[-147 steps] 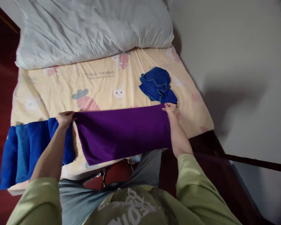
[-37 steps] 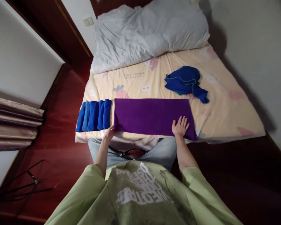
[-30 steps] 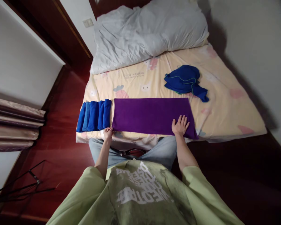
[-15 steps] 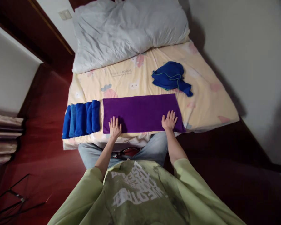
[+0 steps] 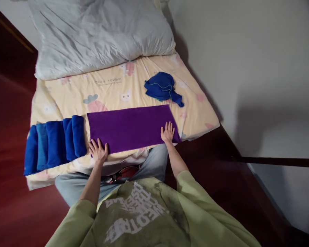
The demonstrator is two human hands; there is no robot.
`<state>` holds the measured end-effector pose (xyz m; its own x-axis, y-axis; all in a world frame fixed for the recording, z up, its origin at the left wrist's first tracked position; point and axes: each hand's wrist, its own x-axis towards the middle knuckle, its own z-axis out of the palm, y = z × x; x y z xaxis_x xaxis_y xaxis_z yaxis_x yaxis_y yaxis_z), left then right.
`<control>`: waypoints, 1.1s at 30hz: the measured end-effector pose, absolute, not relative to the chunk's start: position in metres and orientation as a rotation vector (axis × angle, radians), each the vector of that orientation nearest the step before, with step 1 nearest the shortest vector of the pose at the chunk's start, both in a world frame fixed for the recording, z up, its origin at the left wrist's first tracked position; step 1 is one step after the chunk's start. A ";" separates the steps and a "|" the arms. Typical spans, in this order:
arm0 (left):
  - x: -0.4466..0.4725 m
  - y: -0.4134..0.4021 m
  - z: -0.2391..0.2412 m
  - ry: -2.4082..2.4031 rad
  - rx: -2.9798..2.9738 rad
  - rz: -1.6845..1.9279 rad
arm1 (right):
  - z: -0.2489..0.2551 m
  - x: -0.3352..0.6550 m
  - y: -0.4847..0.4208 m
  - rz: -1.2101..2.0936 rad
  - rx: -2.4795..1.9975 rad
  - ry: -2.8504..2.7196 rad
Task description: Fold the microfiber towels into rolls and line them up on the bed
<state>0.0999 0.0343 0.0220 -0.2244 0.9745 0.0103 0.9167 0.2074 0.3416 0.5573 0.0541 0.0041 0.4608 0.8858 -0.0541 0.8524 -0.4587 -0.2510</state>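
A purple towel [image 5: 131,127] lies spread flat as a long rectangle across the front of the bed. My left hand [image 5: 99,151] rests with spread fingers on its near left corner. On the near right part of the towel, my right hand [image 5: 168,132] lies flat, fingers apart. Left of the towel, several rolled blue towels [image 5: 54,144] lie side by side in a row. Beyond its far right end sits a crumpled dark blue cloth [image 5: 161,85] with green edging.
A patterned yellow sheet [image 5: 64,96] covers the bed. At the back a grey-white quilt [image 5: 103,37] is heaped. My knees are against the bed's front edge. A pale wall [image 5: 242,68] stands to the right, and dark red floor [image 5: 7,137] surrounds the bed.
My view has turned, so the bed appears further left. My left hand has slid left along the towel to its near corner. My right hand stays on the right part.
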 end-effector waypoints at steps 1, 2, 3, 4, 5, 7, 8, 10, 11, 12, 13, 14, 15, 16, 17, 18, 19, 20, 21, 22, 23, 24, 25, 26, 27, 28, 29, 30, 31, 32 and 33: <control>0.095 0.034 0.020 2.266 1.819 0.403 | 0.002 0.563 0.054 0.243 -2.557 -1.487; 0.090 0.033 0.017 2.258 1.833 0.398 | 0.000 0.568 0.053 0.222 -2.592 -1.461; 0.086 0.032 0.014 2.248 1.848 0.396 | -0.002 0.573 0.052 0.203 -2.617 -1.444; 0.082 0.032 0.011 2.238 1.864 0.398 | -0.004 0.577 0.051 0.188 -2.633 -1.438; 0.080 0.032 0.009 2.231 1.878 0.404 | -0.005 0.581 0.050 0.174 -2.641 -1.440; 0.077 0.031 0.006 2.217 1.899 0.417 | -0.007 0.588 0.047 0.158 -2.652 -1.437; 0.076 0.031 0.005 2.214 1.905 0.425 | -0.008 0.590 0.046 0.158 -2.659 -1.430; 0.076 0.030 0.004 2.211 1.915 0.454 | -0.008 0.594 0.045 0.167 -2.668 -1.426; 0.077 0.030 0.004 2.211 1.920 0.475 | -0.008 0.595 0.044 0.175 -2.669 -1.431; 0.077 0.029 0.005 2.212 1.922 0.499 | -0.007 0.596 0.044 0.183 -2.669 -1.437; 0.078 0.029 0.005 2.212 1.923 0.522 | -0.006 0.596 0.044 0.186 -2.670 -1.442; 0.078 0.029 0.005 2.212 1.924 0.542 | -0.005 0.595 0.045 0.179 -2.671 -1.443; 0.079 0.029 0.006 2.212 1.924 0.563 | -0.004 0.593 0.046 0.162 -2.666 -1.451; 0.080 0.031 0.006 2.210 1.927 0.583 | -0.002 0.591 0.048 0.138 -2.648 -1.477; 0.082 0.033 0.006 2.201 1.937 0.602 | -0.001 0.587 0.051 0.113 -2.612 -1.526; 0.084 0.037 0.007 2.186 1.951 0.620 | 0.000 0.583 0.055 0.094 -2.561 -1.594; 0.087 0.042 0.008 2.163 1.969 0.632 | 0.001 0.578 0.061 0.087 -2.502 -1.672; 0.091 0.049 0.009 2.131 1.989 0.632 | 0.002 0.572 0.068 0.096 -2.441 -1.748; 0.095 0.058 0.010 2.095 2.009 0.621 | 0.002 0.567 0.076 0.120 -2.391 -1.812; 0.099 0.068 0.011 2.058 2.027 0.598 | 0.003 0.561 0.086 0.156 -2.357 -1.859; 0.103 0.080 0.012 2.027 2.043 0.570 | 0.003 0.556 0.097 0.199 -2.341 -1.889; 0.107 0.093 0.012 2.001 2.056 0.540 | 0.002 0.552 0.109 0.242 -2.339 -1.906; 0.110 0.107 0.012 1.985 2.063 0.514 | 0.002 0.550 0.122 0.278 -2.350 -1.908; 0.112 0.121 0.012 1.982 2.062 0.497 | 0.002 0.550 0.136 0.301 -2.374 -1.891; 0.113 0.136 0.011 1.990 2.052 0.489 | 0.001 0.552 0.149 0.311 -2.408 -1.855; 0.112 0.151 0.010 2.008 2.034 0.488 | 0.001 0.555 0.163 0.311 -2.447 -1.807; 0.110 0.165 0.010 2.034 2.009 0.493 | 0.000 0.561 0.175 0.306 -2.485 -1.758; 0.106 0.179 0.009 2.062 1.981 0.499 | 0.000 0.569 0.186 0.299 -2.518 -1.717; 0.102 0.192 0.008 2.090 1.954 0.505 | -0.001 0.577 0.196 0.290 -2.545 -1.691; 0.097 0.204 0.008 2.113 1.929 0.511 | -0.002 0.585 0.205 0.278 -2.564 -1.681; 0.092 0.215 0.007 2.132 1.906 0.518 | -0.004 0.594 0.212 0.258 -2.579 -1.682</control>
<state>0.0918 0.2154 0.0075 -0.1237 0.9905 0.0594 0.9074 0.0887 0.4108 0.5937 0.2117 -0.0040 0.3937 0.9125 -0.1111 0.9038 -0.4063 -0.1345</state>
